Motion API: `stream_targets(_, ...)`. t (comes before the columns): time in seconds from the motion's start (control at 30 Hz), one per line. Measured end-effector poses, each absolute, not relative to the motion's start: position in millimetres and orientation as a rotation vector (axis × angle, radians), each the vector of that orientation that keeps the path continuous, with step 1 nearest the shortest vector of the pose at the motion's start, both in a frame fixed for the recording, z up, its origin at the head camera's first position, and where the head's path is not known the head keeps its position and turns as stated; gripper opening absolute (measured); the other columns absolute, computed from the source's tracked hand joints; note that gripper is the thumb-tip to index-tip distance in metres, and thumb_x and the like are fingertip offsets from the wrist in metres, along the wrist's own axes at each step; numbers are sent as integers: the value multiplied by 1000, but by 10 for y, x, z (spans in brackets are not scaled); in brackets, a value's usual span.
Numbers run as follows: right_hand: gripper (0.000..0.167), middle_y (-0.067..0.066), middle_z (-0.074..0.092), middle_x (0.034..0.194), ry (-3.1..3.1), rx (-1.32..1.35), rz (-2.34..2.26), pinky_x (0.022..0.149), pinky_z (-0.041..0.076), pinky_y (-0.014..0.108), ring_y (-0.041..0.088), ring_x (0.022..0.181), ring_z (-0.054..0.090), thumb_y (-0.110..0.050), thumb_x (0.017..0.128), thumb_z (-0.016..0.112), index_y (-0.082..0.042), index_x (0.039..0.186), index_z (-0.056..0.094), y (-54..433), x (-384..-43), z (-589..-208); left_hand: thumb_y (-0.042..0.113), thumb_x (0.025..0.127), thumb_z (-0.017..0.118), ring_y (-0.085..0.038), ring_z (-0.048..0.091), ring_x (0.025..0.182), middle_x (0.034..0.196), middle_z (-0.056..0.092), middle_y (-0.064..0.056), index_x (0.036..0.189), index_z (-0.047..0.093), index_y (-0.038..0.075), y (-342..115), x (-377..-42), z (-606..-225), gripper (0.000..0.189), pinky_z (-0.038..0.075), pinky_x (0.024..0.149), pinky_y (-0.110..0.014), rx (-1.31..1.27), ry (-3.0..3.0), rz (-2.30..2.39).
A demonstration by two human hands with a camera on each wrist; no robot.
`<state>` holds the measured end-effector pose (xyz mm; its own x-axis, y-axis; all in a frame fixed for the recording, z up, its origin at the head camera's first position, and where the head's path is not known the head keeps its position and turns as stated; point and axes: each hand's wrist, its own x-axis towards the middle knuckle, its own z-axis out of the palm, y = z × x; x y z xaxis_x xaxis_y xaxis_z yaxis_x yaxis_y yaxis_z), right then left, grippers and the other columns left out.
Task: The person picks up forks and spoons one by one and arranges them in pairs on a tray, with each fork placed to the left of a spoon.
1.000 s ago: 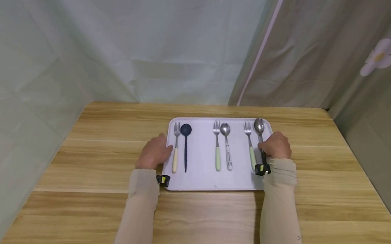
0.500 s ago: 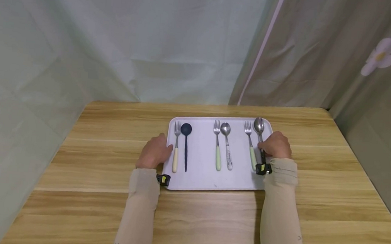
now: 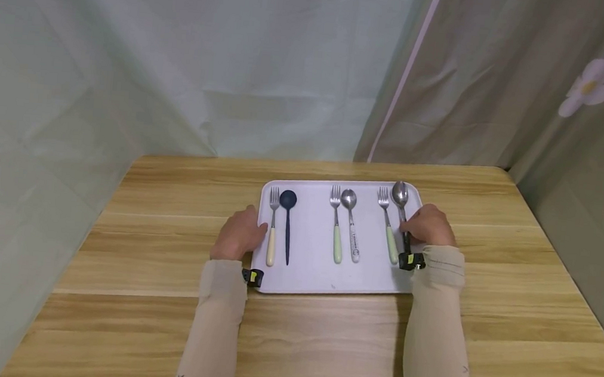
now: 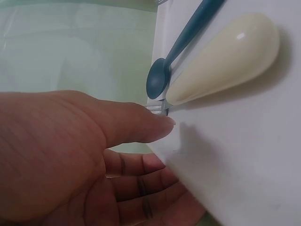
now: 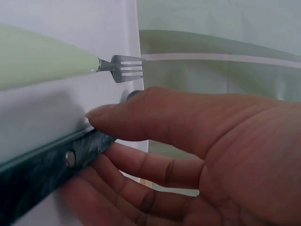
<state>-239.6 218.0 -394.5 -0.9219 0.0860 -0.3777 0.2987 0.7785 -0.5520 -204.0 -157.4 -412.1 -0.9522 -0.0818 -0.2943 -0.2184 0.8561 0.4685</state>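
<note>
On the white tray (image 3: 305, 278) lie several forks and spoons in three pairs. My left hand (image 3: 237, 234) is at its left rim, thumb over the edge and fingers partly hidden under it in the left wrist view. Closest to that hand are a cream-handled fork (image 3: 271, 246) and a dark blue spoon (image 3: 288, 200). At the right rim, my right hand (image 3: 429, 225) holds a metal spoon (image 3: 400, 192) by its dark, riveted handle (image 5: 47, 169), between thumb and fingers. Beside it lies a green-handled fork (image 3: 391, 244).
Mid-tray, another green-handled fork (image 3: 337, 245) lies next to a spoon with a white printed handle (image 3: 353, 241). The tray rests on a wooden table (image 3: 151, 247). Curtains (image 3: 290, 79) hang behind the table and along its sides.
My right hand and wrist have shifted slightly to the right. The left hand, tray and cutlery stay practically where they were.
</note>
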Motion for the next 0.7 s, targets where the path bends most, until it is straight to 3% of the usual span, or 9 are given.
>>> stream_targets(0.3,27,10,67,81,2589,185,-917,67,52,30,17,73,64,-17,91,72,6,105,66,2280,-2369,-3934,26,106,49,-27,63,78,98,62,-20,139,45,-8,-1571,-2038,-4120,48,50,60,-29,-220,2778,736)
stream_targets(0.7,25,10,66,86,2395,258,-1064,70,57,28,15,74,66,-10,92,73,6,108,62,2343,-2365,-3906,25,106,48,-26,62,77,96,61,-19,137,46,-8,-1571,-2030,-4117,46,48,58,-29,-215,2785,724)
